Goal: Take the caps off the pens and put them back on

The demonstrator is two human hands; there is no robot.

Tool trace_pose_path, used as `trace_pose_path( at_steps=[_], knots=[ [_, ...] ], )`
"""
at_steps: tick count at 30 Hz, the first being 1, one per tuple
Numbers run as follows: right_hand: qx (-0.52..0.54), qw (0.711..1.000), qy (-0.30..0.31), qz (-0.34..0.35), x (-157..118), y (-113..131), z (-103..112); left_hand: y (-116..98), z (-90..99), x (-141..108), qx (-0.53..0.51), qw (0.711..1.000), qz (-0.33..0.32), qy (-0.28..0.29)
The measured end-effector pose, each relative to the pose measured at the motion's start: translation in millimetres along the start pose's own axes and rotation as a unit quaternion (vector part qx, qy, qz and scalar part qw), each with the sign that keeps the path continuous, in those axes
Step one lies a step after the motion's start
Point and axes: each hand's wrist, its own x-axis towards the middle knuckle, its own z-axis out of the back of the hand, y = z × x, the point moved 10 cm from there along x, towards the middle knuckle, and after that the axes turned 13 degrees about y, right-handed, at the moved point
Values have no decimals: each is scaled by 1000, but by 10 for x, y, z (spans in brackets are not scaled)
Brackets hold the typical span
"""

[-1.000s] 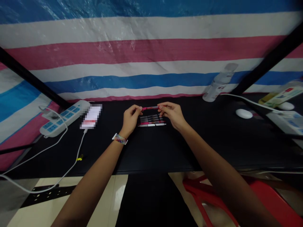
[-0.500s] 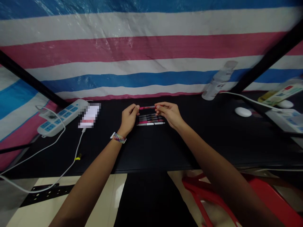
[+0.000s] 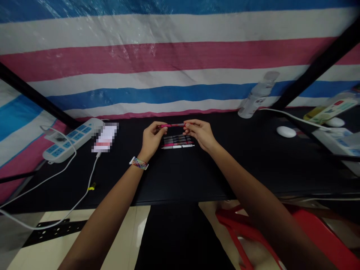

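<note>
A red pen (image 3: 174,125) is held level between both hands, just behind a row of pens. My left hand (image 3: 153,138) pinches its left end, and a colourful band circles that wrist. The pen's right end is between the fingertips of my right hand (image 3: 201,134). Below the held pen, several pens lie side by side on the black table (image 3: 180,176). The nearest is a white pen (image 3: 178,147), with a pink one beside it and dark or clear ones behind.
Left are a power strip (image 3: 73,139), a phone (image 3: 105,138) on a white cable (image 3: 89,183) and a small yellow item (image 3: 92,186). Right are a clear bottle (image 3: 257,96), a white mouse-like object (image 3: 286,131) and a tilted bottle (image 3: 332,109). A red chair (image 3: 317,232) stands below.
The red pen has risen slightly and shows more of its left end. My left hand has shifted a little left and up, with its fingers now further along the pen's end.
</note>
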Motion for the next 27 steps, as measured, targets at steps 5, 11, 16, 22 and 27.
trace_pose_path(
  at_steps=[5, 11, 16, 22, 27],
  knots=[
    [-8, 1000, 15, 9, 10, 6, -35, -8, 59, -33, 62, 997, 19, -30],
    [1, 1000, 10, 8, 23, -20, -21, -28, 77, -14, -5, 999, -5, -38],
    [-7, 1000, 14, 1, 30, -16, -8, 11, 104, -11, 26, 998, 21, -48],
    [-15, 1000, -8, -2, 25, -6, 85, 42, 75, 19, 22, 999, 19, -30],
    [-15, 1000, -1, -8, 29, -31, 68, 60, 124, 16, 26, 999, 22, -40]
  ],
)
